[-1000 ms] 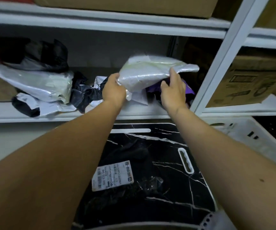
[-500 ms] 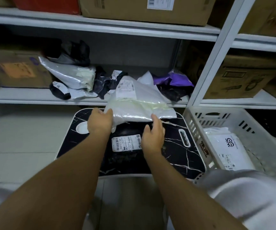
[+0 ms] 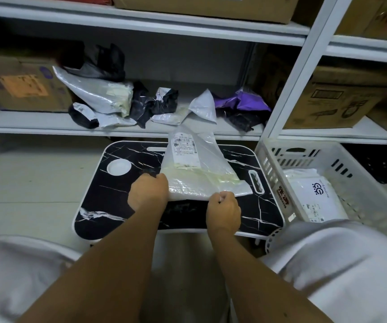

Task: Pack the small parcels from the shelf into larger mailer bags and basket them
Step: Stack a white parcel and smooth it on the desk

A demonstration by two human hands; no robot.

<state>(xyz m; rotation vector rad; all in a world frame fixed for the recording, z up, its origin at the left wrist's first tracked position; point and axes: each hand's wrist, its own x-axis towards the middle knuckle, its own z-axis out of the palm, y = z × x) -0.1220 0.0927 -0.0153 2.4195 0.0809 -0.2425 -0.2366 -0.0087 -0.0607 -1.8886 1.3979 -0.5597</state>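
While both hands clench its near edge, left hand and right hand hold the white parcel above the desk.

A single wide-angle view from the person's head looks forward and steeply down. Both forearms reach away from the camera over a low table, close below. The shelf runs across the top, farther off, its lines bowed.

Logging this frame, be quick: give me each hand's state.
Left hand: grips the near left edge of the white parcel.
Right hand: pinches the same parcel's near edge.
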